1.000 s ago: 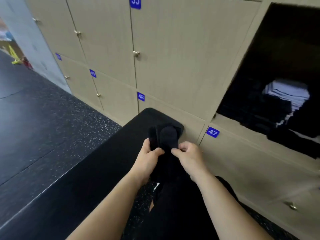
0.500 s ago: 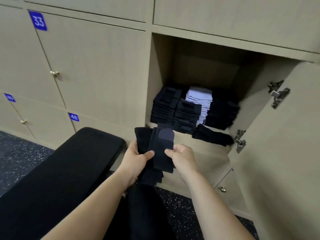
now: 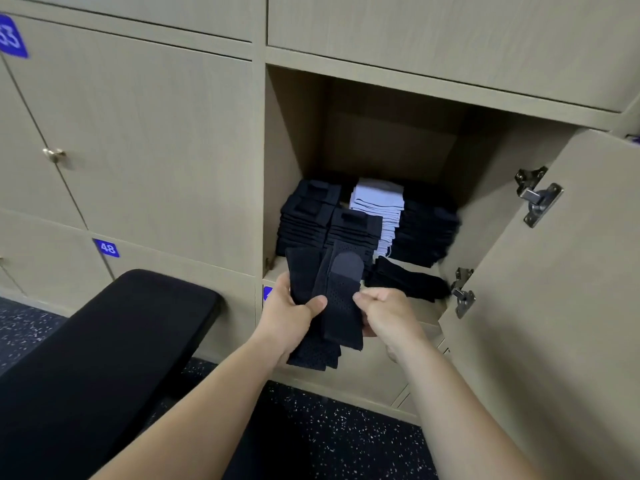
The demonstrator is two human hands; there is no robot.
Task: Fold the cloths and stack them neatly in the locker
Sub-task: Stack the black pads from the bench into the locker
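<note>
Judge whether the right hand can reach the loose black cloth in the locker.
Probably yes: the door is open and the loose black cloth lies just beyond the right hand, though holding folded cloth.

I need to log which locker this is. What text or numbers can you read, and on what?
"48": blue tag on a lower door.
"33": corner tag on the upper-left door, cut by the frame edge.
Unreadable: third tag under the open locker, mostly hidden by the left hand.
Blue scrap at far right: unreadable.
Cloth: no text.
</note>
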